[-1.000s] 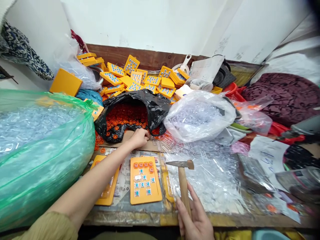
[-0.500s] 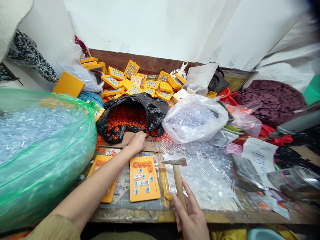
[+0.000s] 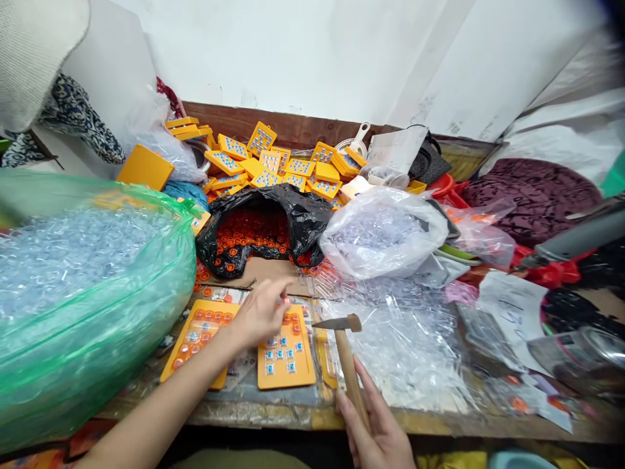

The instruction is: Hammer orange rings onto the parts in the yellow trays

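Observation:
My left hand (image 3: pixel 263 311) is over the upper left part of an orange panel (image 3: pixel 288 372), slightly blurred. Its thumb and fingers are pinched together, with a bit of orange showing at the tips, seemingly a small orange cap (image 3: pixel 284 301). Orange caps and small clear squares with blue centres sit on this panel, and my hand hides some of them. My right hand (image 3: pixel 374 417) grips the wooden handle of a hammer (image 3: pixel 347 365), its metal head upright just right of the panel. A second orange panel (image 3: pixel 172 366) with orange caps lies partly under my left forearm.
A black bag (image 3: pixel 307 215) of orange caps opens toward me. Clear plastic pieces fill a green bag (image 3: pixel 146 312) at left and a white bag (image 3: pixel 336 251) at right. More clear pieces (image 3: pixel 410 352) cover the table's right side. Orange panels (image 3: pixel 297 167) are heaped at the back.
My left hand has moved back from the front of the black bag to above the nearer orange panel. The hammer stays in my right hand, nearly still. The view has shifted slightly.

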{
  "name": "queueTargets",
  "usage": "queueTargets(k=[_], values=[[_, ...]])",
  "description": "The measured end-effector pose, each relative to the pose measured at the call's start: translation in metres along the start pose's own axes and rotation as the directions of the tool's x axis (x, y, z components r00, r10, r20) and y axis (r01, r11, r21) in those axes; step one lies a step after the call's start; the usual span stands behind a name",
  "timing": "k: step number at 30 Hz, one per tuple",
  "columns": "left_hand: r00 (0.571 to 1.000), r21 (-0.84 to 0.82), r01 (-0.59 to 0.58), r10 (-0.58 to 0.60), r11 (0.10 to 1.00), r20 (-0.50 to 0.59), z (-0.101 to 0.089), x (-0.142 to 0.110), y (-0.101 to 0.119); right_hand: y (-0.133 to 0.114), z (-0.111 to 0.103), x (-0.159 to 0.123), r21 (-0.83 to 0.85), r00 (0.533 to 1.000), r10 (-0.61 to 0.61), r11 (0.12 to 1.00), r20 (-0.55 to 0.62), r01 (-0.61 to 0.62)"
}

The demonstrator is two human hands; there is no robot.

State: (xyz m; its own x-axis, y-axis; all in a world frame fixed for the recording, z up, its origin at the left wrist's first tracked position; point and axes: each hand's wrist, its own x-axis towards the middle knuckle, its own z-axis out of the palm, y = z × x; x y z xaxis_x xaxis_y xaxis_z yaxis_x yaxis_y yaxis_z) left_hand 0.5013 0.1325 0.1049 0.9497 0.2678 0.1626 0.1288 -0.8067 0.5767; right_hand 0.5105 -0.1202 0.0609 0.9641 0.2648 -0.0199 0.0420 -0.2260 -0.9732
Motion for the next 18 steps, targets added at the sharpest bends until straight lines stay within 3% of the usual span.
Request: queueTargets(k=[3, 7, 12, 18], values=[[0.999, -0.076, -0.052, 0.051, 0.996, -0.011, 0.003, -0.043, 0.012, 0.001, -0.002, -0.001, -0.093, 0.982, -0.111, 0.988, 0.151, 0.126], [1.000, -0.077, -0.025, 0.025, 0.997, 0.007, 0.016, -0.064, 0.016, -0.006, 0.003, -0.003, -0.152, 0.921, -0.260, 0.938, 0.291, 0.312], [0.997, -0.126, 0.056, -0.062, 0.991, -0.048, 0.023, -0.062, 0.012, -0.022, 0.005, -0.007, -0.224, 0.887, -0.319, 0.887, 0.334, 0.404], [0.995, -0.146, 0.094, -0.099, 0.985, -0.023, 0.024, -0.062, 0.011, -0.026, 0.011, -0.012, -0.211, 0.912, -0.337, 0.898, 0.235, 0.387]])
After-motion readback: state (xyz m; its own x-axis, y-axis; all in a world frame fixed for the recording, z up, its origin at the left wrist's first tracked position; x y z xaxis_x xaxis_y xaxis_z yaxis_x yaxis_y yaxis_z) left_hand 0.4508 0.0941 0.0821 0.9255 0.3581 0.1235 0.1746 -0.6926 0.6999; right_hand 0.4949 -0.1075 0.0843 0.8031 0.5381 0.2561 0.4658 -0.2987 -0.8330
